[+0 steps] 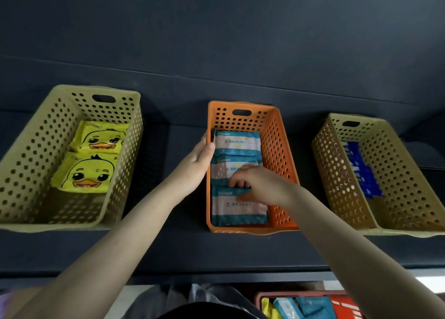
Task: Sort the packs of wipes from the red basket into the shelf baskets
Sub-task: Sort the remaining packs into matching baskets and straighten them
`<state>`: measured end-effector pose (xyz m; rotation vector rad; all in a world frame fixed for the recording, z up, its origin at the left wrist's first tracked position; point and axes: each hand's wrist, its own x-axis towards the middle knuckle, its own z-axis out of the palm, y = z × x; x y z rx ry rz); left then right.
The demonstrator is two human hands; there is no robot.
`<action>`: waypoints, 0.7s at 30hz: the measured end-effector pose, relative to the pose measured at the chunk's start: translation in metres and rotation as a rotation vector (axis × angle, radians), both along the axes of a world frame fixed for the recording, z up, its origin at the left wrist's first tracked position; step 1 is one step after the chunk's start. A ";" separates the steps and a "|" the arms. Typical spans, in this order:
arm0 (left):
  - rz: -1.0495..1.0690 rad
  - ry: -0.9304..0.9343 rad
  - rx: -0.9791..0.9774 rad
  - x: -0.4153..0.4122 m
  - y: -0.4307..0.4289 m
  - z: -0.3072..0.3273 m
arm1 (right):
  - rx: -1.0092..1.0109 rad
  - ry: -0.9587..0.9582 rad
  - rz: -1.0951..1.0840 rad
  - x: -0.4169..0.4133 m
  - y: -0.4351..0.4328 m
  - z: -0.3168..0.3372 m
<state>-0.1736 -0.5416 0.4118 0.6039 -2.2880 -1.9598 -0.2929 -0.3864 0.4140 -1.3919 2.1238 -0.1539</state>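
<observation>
inside the orange basket [277, 140], in the middle of the dark shelf [183, 249], the right hand [258, 185] reaches down with its fingers curled over the far edge of the nearest teal pack [237, 209], thumb against the pack's teal band, pinching it. the left hand [198, 157] steadies the same basket from outside, palm on the left wall and thumb hooked over the rim, so it grips the wall.

the nearest teal pack lies flat at the basket's front end. a middle teal pack [224, 170] sits just behind it, partly under the right hand, and a far teal pack [237, 143] lies by the back wall. the three overlap in a row.

to the left, well apart, a beige basket [29, 155] holds two yellow duck packs [101, 138]. to the right, another beige basket [404, 186] holds blue packs [361, 172] against its left wall. at the bottom edge the red basket [258, 297] shows yellow, teal and red packs inside.

judged from this, the step in hand is seating a teal pack with its own kind. the pack looks soft and slippery, so the next move likely calls for pressing it flat, letting go cleanly without dragging its neighbour, then drawing both hands back toward the red basket, where more packs wait to be sorted.
</observation>
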 end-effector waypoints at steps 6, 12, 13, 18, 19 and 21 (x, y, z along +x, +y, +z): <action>0.037 -0.037 -0.003 0.002 0.003 0.004 | -0.013 0.043 -0.037 -0.003 -0.001 -0.001; 0.133 -0.111 -0.083 0.004 0.010 0.017 | -0.019 0.055 -0.047 -0.007 -0.003 0.004; 0.134 -0.123 -0.123 0.004 0.010 0.019 | -0.039 0.039 -0.080 -0.008 -0.001 0.008; 0.114 -0.129 -0.361 0.015 0.008 0.042 | -0.290 0.019 -0.267 -0.006 0.015 0.053; 0.105 -0.110 -0.387 0.020 0.007 0.047 | -0.334 0.036 -0.293 -0.001 0.020 0.062; 0.088 -0.068 -0.442 0.036 0.008 0.054 | -0.436 0.094 -0.343 0.016 0.033 0.078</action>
